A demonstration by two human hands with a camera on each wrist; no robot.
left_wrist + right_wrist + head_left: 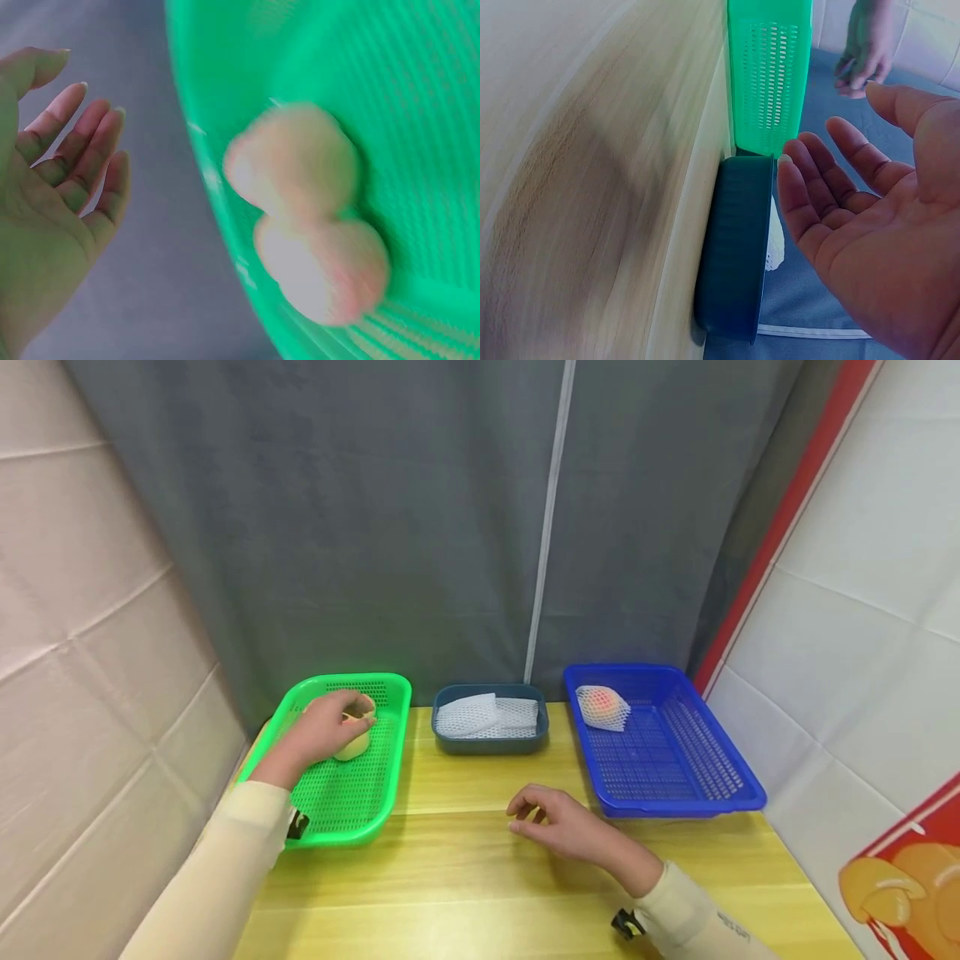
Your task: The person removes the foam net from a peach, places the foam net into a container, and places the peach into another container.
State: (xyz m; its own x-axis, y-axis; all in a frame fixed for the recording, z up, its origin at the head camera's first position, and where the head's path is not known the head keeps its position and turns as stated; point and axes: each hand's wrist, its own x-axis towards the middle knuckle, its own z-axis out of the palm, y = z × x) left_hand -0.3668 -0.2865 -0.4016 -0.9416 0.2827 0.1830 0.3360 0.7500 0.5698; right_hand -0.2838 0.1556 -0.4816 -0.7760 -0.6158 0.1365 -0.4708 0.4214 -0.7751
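Observation:
Over the green basket (390,768) hangs my left hand (330,725), fingers loosely bent. Two pale peaches lie in this basket; in the left wrist view the upper peach (300,165) touches the lower peach (330,270), and a gap separates them from the hand (67,195). In the head view the hand partly covers both peaches. My right hand (566,828) is held above the table, palm inward, fingers relaxed and holding nothing. Nearest to it is a dark teal tray (491,746) with white foam net sleeves (468,717) in it.
At the right stands a blue basket (637,768) with a peach in a foam net (602,706) in its back left corner. A grey curtain (375,527) hangs behind the wooden table (450,877). Pale walls flank both sides.

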